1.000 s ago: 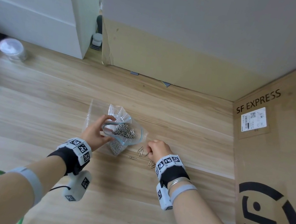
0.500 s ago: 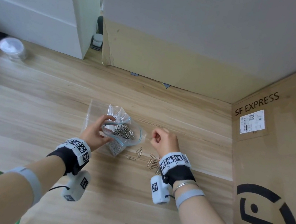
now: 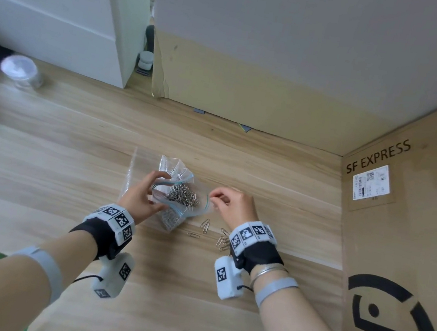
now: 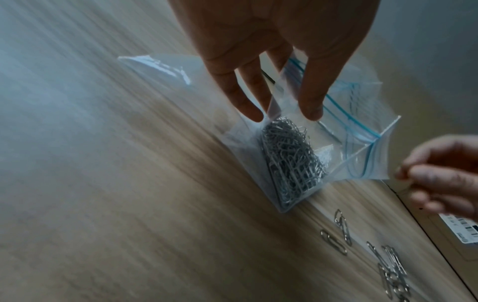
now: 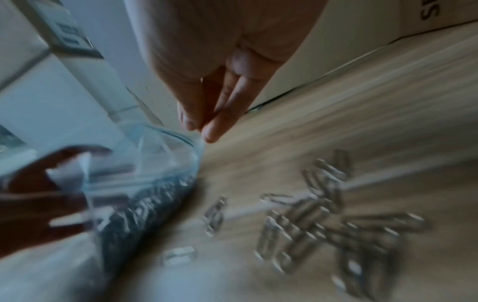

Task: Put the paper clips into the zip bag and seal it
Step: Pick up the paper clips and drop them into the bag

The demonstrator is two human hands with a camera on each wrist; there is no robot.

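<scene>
Most paper clips [image 3: 182, 198] sit in the open zip bag [image 3: 179, 187], pinched by left hand [image 3: 140, 201]; right hand [image 3: 234, 205] pinches its rim; loose clips [image 3: 223, 242] remain on the surface [image 3: 67, 170] at center frame; sealing is not yet done.

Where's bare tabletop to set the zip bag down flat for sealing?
Bare wood lies between the zip bag and the back wall, and left of the left hand toward the jar. Crowded: loose paper clips lie just below the right hand, near the cardboard box.
</scene>
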